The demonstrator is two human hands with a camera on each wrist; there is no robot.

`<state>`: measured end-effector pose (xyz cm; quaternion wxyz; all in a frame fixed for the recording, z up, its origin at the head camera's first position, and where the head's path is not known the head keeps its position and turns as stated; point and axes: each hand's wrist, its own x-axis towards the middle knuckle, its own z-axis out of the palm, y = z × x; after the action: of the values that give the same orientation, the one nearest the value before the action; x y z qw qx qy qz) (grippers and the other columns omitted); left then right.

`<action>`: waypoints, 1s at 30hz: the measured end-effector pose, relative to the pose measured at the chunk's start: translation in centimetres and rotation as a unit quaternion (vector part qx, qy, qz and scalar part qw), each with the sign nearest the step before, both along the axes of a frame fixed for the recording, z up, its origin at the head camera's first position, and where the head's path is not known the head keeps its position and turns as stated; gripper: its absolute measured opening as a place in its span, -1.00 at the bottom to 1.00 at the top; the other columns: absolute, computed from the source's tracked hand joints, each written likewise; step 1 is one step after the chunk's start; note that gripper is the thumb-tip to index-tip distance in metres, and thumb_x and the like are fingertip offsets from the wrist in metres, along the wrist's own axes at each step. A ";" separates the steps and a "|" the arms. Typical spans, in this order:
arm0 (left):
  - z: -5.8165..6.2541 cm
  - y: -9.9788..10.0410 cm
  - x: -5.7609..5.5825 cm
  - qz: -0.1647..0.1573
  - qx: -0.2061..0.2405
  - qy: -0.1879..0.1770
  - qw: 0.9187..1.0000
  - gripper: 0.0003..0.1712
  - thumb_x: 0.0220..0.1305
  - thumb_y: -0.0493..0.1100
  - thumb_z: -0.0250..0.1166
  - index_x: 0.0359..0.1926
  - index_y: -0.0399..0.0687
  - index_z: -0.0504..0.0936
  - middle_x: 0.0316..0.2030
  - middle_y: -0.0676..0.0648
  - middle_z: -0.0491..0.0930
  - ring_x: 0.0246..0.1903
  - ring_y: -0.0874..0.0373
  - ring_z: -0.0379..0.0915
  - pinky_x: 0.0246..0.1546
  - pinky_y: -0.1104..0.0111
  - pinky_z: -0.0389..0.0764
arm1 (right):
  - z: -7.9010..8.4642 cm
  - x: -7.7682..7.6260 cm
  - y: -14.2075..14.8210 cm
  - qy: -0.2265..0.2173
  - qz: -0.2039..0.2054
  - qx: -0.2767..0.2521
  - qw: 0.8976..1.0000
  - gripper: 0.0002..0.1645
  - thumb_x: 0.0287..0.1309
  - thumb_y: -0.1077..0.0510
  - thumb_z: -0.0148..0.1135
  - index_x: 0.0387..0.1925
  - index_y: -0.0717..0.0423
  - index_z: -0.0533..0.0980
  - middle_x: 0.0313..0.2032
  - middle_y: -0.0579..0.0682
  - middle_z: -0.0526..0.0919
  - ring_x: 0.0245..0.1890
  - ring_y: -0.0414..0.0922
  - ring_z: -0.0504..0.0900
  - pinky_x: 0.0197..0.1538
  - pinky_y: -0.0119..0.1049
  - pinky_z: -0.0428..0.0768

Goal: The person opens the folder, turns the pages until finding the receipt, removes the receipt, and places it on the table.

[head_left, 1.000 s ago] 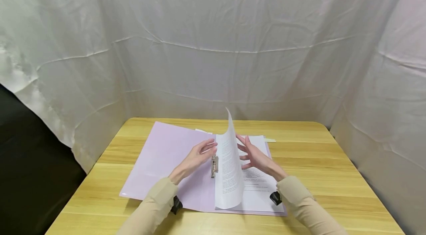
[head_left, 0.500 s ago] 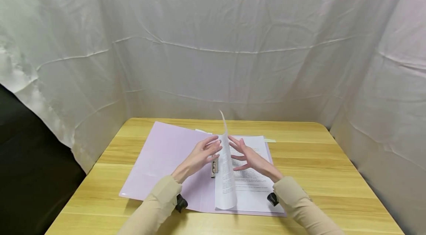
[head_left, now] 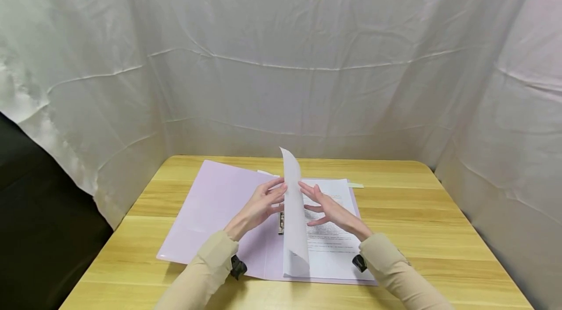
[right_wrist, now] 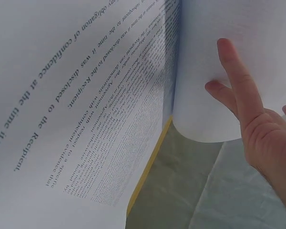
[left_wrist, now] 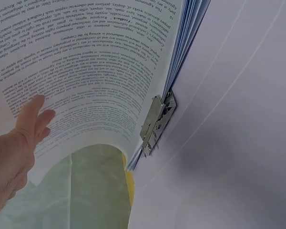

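A lilac folder (head_left: 215,217) lies spread on the table, with a metal clip (left_wrist: 155,121) at its spine binding a stack of printed pages (head_left: 335,239). One sheet (head_left: 294,207) stands raised and curved between the two hands, its top edge leaning left. On its left side is my left hand (head_left: 259,205), fingertips at the paper and nothing gripped. From the right, my right hand (head_left: 329,210) has its fingers spread, with the fingertips close against the blank back of the sheet, as the right wrist view also shows. The left hand's fingers partly cover the clip in the head view.
Under the folder is a wooden table (head_left: 417,222). A pale tab (head_left: 356,185) sticks out past the pages' upper right corner, and a white slip (head_left: 267,173) shows behind the folder's top edge. Grey curtains (head_left: 307,80) hang around the back and sides.
The raised sheet has swung left, its top edge tipping over toward the left hand and its blank back now showing. My right hand has moved left with it; the left hand has shifted only slightly.
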<state>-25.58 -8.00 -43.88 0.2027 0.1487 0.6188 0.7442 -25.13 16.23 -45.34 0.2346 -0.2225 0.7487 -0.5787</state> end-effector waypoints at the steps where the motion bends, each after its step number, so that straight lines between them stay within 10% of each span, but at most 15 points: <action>1: 0.0 -0.1 0.0 -0.001 0.001 0.002 1.000 -0.31 0.57 -0.11 0.02 0.54 -0.31 0.05 0.39 -0.43 0.34 0.23 0.01 0.54 0.32 0.01 0.53 | 0.0 0.0 0.0 0.001 0.001 -0.001 1.000 -0.29 0.56 -0.29 -0.68 0.61 -0.28 -0.09 0.63 0.07 -0.11 0.48 0.43 0.16 0.11 0.16 0.68; 12: -0.2 -1.7 -0.4 0.032 0.018 -0.008 0.999 -0.34 0.43 -0.40 0.06 0.49 -0.41 0.12 0.21 -0.33 0.58 -0.12 0.25 0.68 -0.06 0.36 0.74 | 0.0 0.2 0.6 0.008 0.008 0.006 1.000 -0.27 0.56 -0.31 -0.65 0.61 -0.25 -0.08 0.63 0.04 -0.09 0.49 0.40 0.16 0.15 0.12 0.68; 30: -1.9 -5.0 -1.3 0.167 -0.105 -0.042 0.979 -0.12 0.09 -0.49 0.35 0.43 -0.40 0.19 0.30 -0.51 0.42 -0.19 0.09 0.68 -0.24 0.32 0.73 | -1.6 -0.6 4.0 0.032 -0.002 0.021 0.999 -0.29 0.63 -0.13 -0.45 0.53 0.22 0.13 0.52 0.35 0.14 0.43 0.41 0.28 0.30 0.16 0.56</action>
<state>-26.84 -13.01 -45.82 0.1156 -0.0106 0.7008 0.7039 -25.70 20.24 -46.90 0.2138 -0.2347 0.7685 -0.5555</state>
